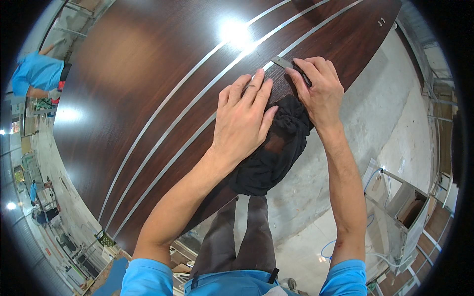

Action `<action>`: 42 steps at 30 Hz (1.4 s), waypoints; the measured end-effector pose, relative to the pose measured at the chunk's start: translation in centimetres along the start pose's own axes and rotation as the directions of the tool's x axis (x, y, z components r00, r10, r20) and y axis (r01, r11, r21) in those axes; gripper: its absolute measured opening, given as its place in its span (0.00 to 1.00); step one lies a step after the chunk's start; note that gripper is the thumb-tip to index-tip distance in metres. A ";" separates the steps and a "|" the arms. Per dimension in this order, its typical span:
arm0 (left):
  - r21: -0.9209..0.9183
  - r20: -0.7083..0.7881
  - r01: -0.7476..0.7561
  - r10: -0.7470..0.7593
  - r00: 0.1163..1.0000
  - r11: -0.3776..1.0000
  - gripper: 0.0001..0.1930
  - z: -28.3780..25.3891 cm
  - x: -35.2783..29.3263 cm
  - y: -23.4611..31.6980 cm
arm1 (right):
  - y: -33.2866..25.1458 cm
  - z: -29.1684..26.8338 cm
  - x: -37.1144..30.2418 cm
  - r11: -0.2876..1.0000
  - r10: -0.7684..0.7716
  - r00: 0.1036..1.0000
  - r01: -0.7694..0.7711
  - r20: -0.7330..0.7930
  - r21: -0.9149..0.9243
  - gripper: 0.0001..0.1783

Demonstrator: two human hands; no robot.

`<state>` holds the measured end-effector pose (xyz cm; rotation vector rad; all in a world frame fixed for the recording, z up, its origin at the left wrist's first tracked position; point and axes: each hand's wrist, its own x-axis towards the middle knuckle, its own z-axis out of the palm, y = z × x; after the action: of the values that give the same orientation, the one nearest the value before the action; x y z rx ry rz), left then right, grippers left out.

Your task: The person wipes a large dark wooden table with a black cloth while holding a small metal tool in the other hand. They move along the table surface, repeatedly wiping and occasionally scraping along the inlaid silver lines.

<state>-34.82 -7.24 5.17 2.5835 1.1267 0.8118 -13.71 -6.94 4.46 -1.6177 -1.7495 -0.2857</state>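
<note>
A large dark wood-grain panel [197,74] lies in front of me, with three curved silver strips [177,112] running across it. My right hand [318,89] is closed around the dark handle of what looks like a utility knife [281,62]. Its flat grey blade rests at the strip nearest me. Fingers stretched out, my left hand [242,113] lies flat on the panel, its fingertips on that same strip just left of the blade. Bunched black cloth [269,170] hangs over the near edge, between my hands and below them.
At the far left a person in a blue shirt [37,74] stands by the panel's edge. A metal frame cart [402,212] with blue hoses stands on the floor at right. Strong lamp glare [234,32] reflects off the panel. More people [44,214] are farther back at left.
</note>
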 end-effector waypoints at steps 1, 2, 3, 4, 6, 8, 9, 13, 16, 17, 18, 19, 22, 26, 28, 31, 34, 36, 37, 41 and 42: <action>0.017 0.011 -0.017 0.017 1.000 1.000 0.24 0.1 0.0 -0.1 | 0.0 0.0 0.0 1.000 0.006 1.000 -0.006 0.009 0.004 0.13; 0.035 0.024 -0.033 0.032 0.999 0.999 0.24 0.1 0.0 -0.1 | 0.0 -0.1 0.0 1.000 0.010 1.000 -0.010 0.008 0.013 0.13; 0.032 0.027 -0.048 0.047 0.999 0.998 0.24 0.1 0.1 -0.2 | 0.1 -0.1 0.0 0.999 0.028 0.999 -0.028 0.026 0.027 0.13; 0.029 0.033 -0.063 0.062 0.998 0.998 0.23 0.0 0.1 -0.3 | 0.3 -0.2 0.0 0.999 0.028 0.999 -0.029 0.027 0.040 0.14; -0.016 0.052 -0.080 0.080 0.995 0.997 0.23 -0.3 0.1 -0.2 | 0.6 -0.3 -0.1 0.995 0.046 0.995 -0.053 0.083 0.082 0.14; -0.080 0.081 -0.039 0.046 0.996 0.996 0.23 -0.9 -0.4 0.5 | 0.8 -0.3 -0.2 0.997 0.038 0.996 -0.043 0.082 0.061 0.15; -0.141 0.064 0.026 -0.017 0.998 0.990 0.26 -1.1 -0.9 1.3 | 0.7 -0.4 -0.3 0.996 0.023 0.997 -0.030 0.080 0.082 0.15; -0.185 0.216 -0.014 0.055 0.975 0.983 0.40 -1.4 -3.4 4.5 | 0.1 -0.6 -0.6 0.993 0.087 0.993 -0.093 0.083 0.077 0.11; -0.103 0.208 -0.111 0.130 0.969 0.989 0.27 -1.0 -4.8 3.8 | -0.2 -0.2 -0.6 0.997 0.073 0.996 -0.072 0.046 -0.010 0.09; -0.048 0.242 -0.137 0.145 0.959 0.989 0.25 -1.1 -5.1 3.1 | -0.1 -0.1 -0.5 0.997 0.031 0.999 -0.027 0.039 -0.079 0.08; -0.130 0.187 -0.104 0.128 0.974 0.986 0.26 -1.4 -5.5 2.2 | 0.2 -0.1 -0.5 0.989 -0.033 0.999 0.030 -0.016 -0.147 0.08; -0.110 0.196 -0.113 0.133 0.972 0.988 0.26 -2.0 -5.7 1.2 | 0.5 -0.3 -0.3 0.987 -0.028 0.999 0.034 0.037 -0.159 0.07; -0.124 0.226 -0.043 0.071 0.972 0.991 0.24 -4.7 -6.4 -0.3 | 2.4 -1.9 0.0 0.989 -0.010 1.000 0.010 0.002 -0.148 0.07; -0.117 0.267 0.096 -0.062 0.962 0.988 0.34 -6.8 -7.0 2.2 | 5.3 -4.8 -0.6 0.604 0.708 0.698 -0.676 0.104 0.422 0.12; -0.086 0.290 0.065 -0.037 0.956 0.994 0.36 -5.8 -6.7 3.3 | 6.3 -5.9 -1.6 0.251 0.826 0.503 -0.732 0.255 0.633 0.13; -0.009 0.306 -0.087 0.086 0.948 0.996 0.34 -3.5 -6.8 4.1 | 7.0 -6.6 -3.6 0.094 0.779 0.513 -0.663 0.360 0.742 0.12; -0.055 0.220 -0.167 0.175 0.960 0.984 0.25 -2.5 -7.3 4.5 | 7.5 -6.2 -5.0 0.113 0.751 0.552 -0.648 0.363 0.753 0.11; -0.155 0.251 -0.025 0.064 0.966 0.988 0.19 -3.1 -6.4 4.0 | 8.1 -6.0 -5.5 0.135 0.788 0.511 -0.687 0.343 0.714 0.11; -0.211 0.243 -0.023 0.076 0.967 0.977 0.15 -3.7 -5.6 3.8 | 8.4 -5.9 -5.6 0.159 0.799 0.510 -0.691 0.320 0.705 0.11; -0.287 -0.278 0.201 -0.283 0.918 0.937 0.07 -5.9 3.0 -3.6 | 10.5 -5.7 -5.4 0.435 0.821 0.569 -0.675 0.045 0.595 0.08; -0.308 -0.371 0.305 -0.409 0.834 0.901 0.09 -5.9 5.0 -6.4 | 11.1 -5.5 -5.3 0.415 0.835 0.549 -0.676 0.040 0.608 0.08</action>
<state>-39.29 0.64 9.51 1.9535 1.4695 1.3609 -1.69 -12.32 1.67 -1.6280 -0.5989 0.4258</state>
